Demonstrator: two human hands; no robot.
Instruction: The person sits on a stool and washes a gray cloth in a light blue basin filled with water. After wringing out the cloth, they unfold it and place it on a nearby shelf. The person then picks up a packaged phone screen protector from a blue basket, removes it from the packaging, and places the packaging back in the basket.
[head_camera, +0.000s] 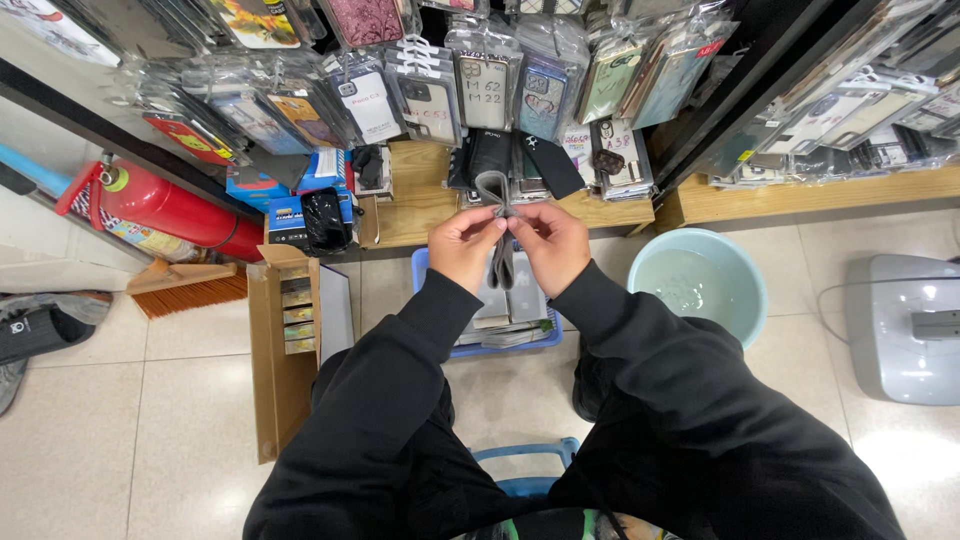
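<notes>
Black sleeves nearest; both hands, left hand (466, 245) and right hand (553, 243), pinch grey strap (497, 225) between them. Blue basket (505, 325) below, tiled floor (120, 400) underneath.

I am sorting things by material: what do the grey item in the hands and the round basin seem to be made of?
Grey item: probably soft rubbery silicone, matte; it bends and hangs limp between both hands. Basin: likely plastic, smooth pale green, slightly glossy.

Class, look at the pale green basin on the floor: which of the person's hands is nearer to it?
Right. The right hand is up-left of the basin; the left hand lies farther left, both holding a grey strip.
</notes>
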